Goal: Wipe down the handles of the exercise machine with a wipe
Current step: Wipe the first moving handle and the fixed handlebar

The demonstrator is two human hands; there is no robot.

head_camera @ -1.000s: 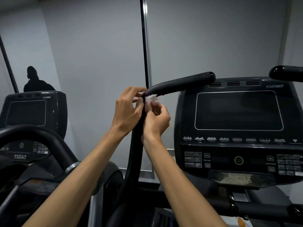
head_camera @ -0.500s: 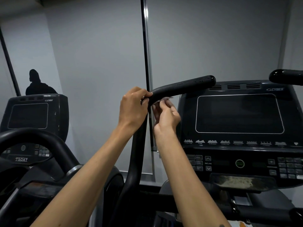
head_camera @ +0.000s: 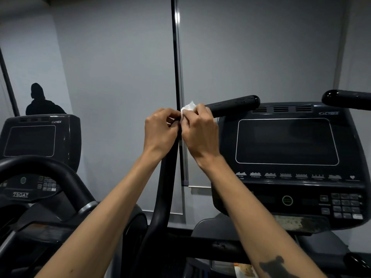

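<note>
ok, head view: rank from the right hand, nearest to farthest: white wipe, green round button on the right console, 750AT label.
1. White wipe: pinched in the right hand.
2. Green round button: lower right, on the black console.
3. 750AT label: far left, on the neighbouring machine.

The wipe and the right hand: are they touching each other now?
Touching. The head view shows the right hand pinching the white wipe with curled fingers at the bend of the handle; no gap shows between them.
</note>
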